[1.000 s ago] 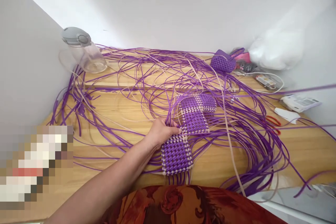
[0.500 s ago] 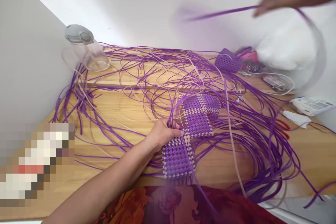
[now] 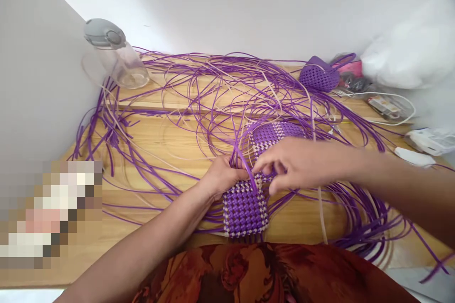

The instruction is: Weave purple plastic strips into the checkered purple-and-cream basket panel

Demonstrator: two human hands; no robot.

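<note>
A woven panel [image 3: 245, 210] of purple and cream plastic strips lies near the table's front edge. Its far part is partly covered by my right hand. My left hand [image 3: 224, 177] pinches the panel's left side, thumb on top, where several loose strips stick up. A purple strip [image 3: 245, 163] arches over from these and comes down on the weave. Just right of that strip hovers my right hand [image 3: 295, 163], its thumb and fingers apart and nothing seen between them. Long loose strips [image 3: 199, 66] fan out from the panel over the table.
On the wooden table [image 3: 152, 255] stands a clear jar with a grey lid [image 3: 133, 64] at the back left. A purple woven piece [image 3: 319, 75], a white plastic bag [image 3: 401, 57] and small packets [image 3: 386, 106] lie at the back right. A pixelated patch hides the left front.
My right hand has come down from the upper right, where it held a purple strip in the air, to the panel, and that grip is gone. My left hand keeps its hold.
</note>
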